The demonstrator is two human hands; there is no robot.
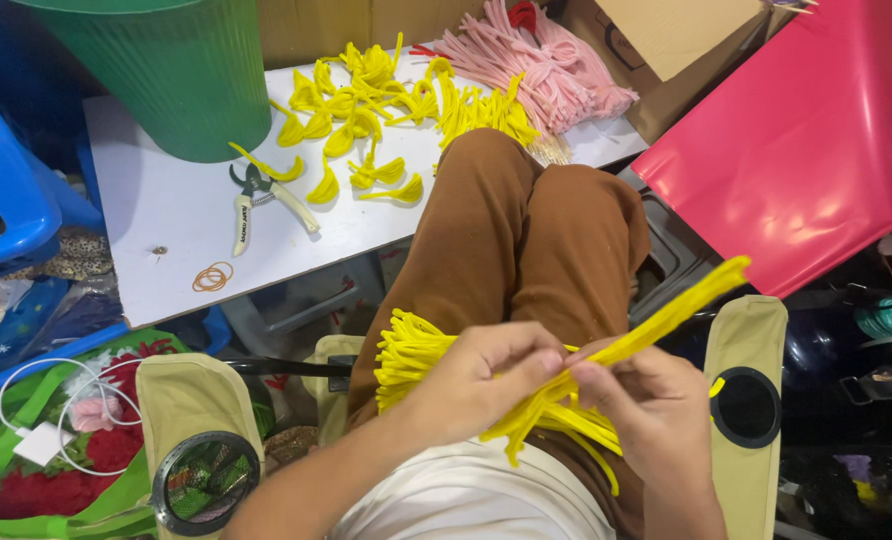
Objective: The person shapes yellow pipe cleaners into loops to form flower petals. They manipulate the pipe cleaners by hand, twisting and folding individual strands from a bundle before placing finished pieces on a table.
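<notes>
left hand [476, 385] | right hand [646, 410] | both pinching yellow pipe cleaners [656, 325]

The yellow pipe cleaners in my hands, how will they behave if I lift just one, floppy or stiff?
The yellow pipe cleaners probably bend easily yet keep their shape: the finished yellow loops on the white table stay curled. They look light and fuzzy, so unlikely to slip.

A white tabletop [166, 230] stands between a blue plastic chair [6, 190] and cardboard boxes [676, 40].
</notes>
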